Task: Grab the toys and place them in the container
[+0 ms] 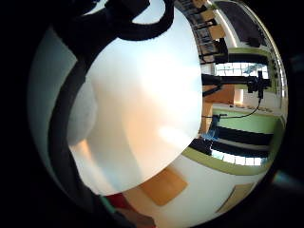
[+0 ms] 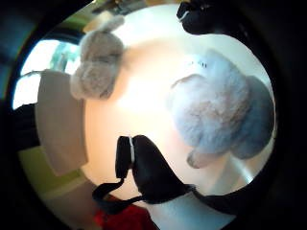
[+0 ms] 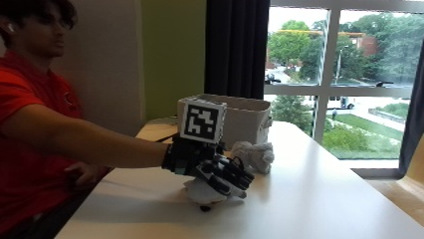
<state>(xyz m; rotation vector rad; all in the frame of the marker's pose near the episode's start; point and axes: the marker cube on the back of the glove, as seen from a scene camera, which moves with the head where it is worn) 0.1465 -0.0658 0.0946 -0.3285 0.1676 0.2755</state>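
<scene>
In the outside view my gloved right hand (image 3: 213, 170) reaches out over a pale grey plush toy (image 3: 204, 194) lying on the white table (image 3: 318, 199). The fingers (image 3: 233, 178) are spread and fairly straight above the toy, not curled round it. The thumb side palm view has this toy (image 2: 220, 115) large and close, with the thumb (image 2: 148, 172) apart from it. A second grey plush toy (image 3: 255, 155) (image 2: 98, 64) sits just beyond, in front of the white fabric container (image 3: 232, 119) (image 2: 60, 120), whose top stands open.
The person's bare left hand (image 3: 83, 174) rests near the table's near edge. A large window is behind the table. The container stands at the table's far end; bare tabletop (image 1: 142, 95) stretches to the right of the toys.
</scene>
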